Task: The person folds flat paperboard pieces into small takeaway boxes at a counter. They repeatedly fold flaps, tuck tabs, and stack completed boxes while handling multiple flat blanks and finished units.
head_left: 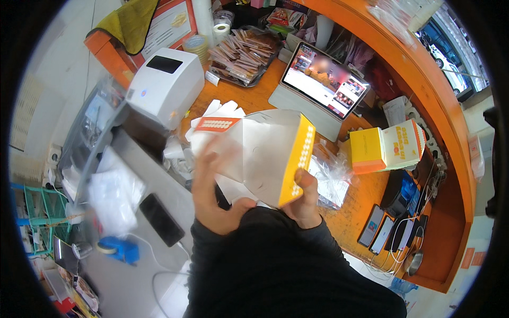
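A partly folded paperboard food box (pixel 268 153), white inside with yellow and orange printed outer panels, is held up in front of my body. My right hand (pixel 305 201) grips its yellow side panel near the lower corner, thumb on the outside. Against the box's left side is my left hand (pixel 214 199), its thumb apart from the stretched fingers. Motion blurs those fingertips, which lie over the orange-edged flap. Whether they touch the board cannot be made out.
Behind the box, a tablet (pixel 326 79) leans on its stand. A stack of flat yellow boxes (pixel 387 148) lies right, above several phones (pixel 371 225). At left are a white label printer (pixel 165 87), a black phone (pixel 161 220) and a blue tape dispenser (pixel 119 249).
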Available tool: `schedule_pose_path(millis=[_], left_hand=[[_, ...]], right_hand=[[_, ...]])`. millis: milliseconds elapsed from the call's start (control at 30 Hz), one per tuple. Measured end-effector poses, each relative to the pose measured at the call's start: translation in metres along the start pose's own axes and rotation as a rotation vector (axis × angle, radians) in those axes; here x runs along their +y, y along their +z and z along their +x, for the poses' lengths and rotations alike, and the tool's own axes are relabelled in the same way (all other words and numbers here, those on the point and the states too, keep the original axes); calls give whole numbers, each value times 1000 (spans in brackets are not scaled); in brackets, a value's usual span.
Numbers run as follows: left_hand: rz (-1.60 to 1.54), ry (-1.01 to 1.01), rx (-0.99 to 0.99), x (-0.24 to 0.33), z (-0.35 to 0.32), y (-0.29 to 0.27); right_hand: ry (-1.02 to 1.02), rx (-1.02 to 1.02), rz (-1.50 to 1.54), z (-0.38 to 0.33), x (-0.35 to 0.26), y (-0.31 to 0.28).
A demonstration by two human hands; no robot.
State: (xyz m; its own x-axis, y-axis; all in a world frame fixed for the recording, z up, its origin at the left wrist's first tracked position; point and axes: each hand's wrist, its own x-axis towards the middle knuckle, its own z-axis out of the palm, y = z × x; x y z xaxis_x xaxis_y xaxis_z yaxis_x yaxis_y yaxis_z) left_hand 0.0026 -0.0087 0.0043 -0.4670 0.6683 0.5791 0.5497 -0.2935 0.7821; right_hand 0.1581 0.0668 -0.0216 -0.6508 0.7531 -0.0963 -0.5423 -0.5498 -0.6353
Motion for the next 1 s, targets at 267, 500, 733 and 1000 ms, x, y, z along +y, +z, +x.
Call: schedule_pose_path(millis=[267, 500, 733, 1000], left_hand=[[-901, -674, -30, -38, -24, -3], [-1275, -818, 234, -56, -26, 17], [-323, -509, 124, -44, -13, 11], [-356, -574, 55, -50, -11, 12]], right_hand=[[-204, -581, -890, 9, 3, 5], [-82, -371, -264, -1, 18, 22], [-834, 258, -1768, 11, -38, -43], [-922, 900, -2225, -21, -117, -149]])
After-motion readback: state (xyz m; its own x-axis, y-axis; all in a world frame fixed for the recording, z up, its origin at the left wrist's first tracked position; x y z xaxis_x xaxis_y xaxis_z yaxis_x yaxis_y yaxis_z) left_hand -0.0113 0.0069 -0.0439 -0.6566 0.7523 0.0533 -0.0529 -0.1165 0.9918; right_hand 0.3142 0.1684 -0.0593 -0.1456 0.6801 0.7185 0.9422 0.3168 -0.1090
